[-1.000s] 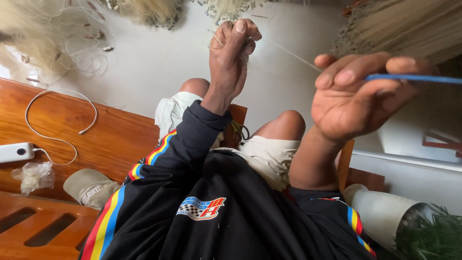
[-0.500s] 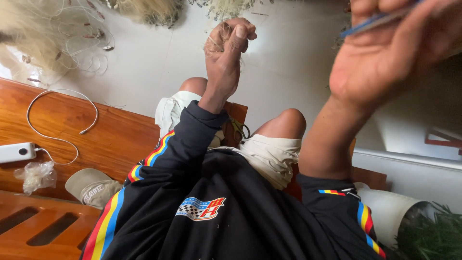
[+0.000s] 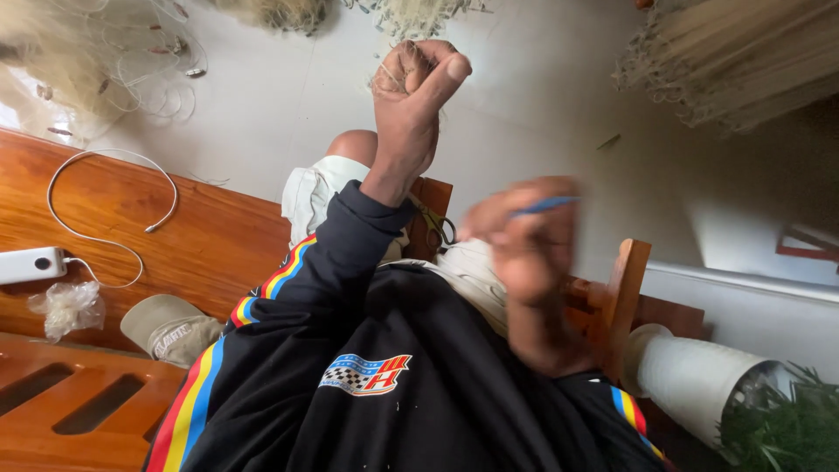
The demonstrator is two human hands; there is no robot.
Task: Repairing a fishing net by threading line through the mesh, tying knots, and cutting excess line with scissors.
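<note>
My left hand point(image 3: 411, 96) is raised, fist closed around a bunch of fine pale fishing net point(image 3: 391, 77). A thin line runs off the fist; its far end is too faint to follow. My right hand point(image 3: 527, 249) is blurred with motion, lower and nearer my lap, pinching a slim blue netting needle point(image 3: 544, 205) that points right. Both arms wear black sleeves point(image 3: 350, 253) with red, yellow and blue stripes. My knee point(image 3: 354, 144) and pale shorts point(image 3: 315, 188) show below the hands.
A wooden bench point(image 3: 201, 236) on the left holds a white cable point(image 3: 105, 162), a white charger block point(image 3: 31, 264), a crumpled plastic bag point(image 3: 65, 306) and a beige cap point(image 3: 166, 328). Heaps of net point(image 3: 734, 61) lie on the pale floor. A white pot point(image 3: 699, 380) with a green plant stands at right.
My right hand has swung down from the upper right to just above my lap, still holding the blue needle. My left fist has stayed up, gripping the net.
</note>
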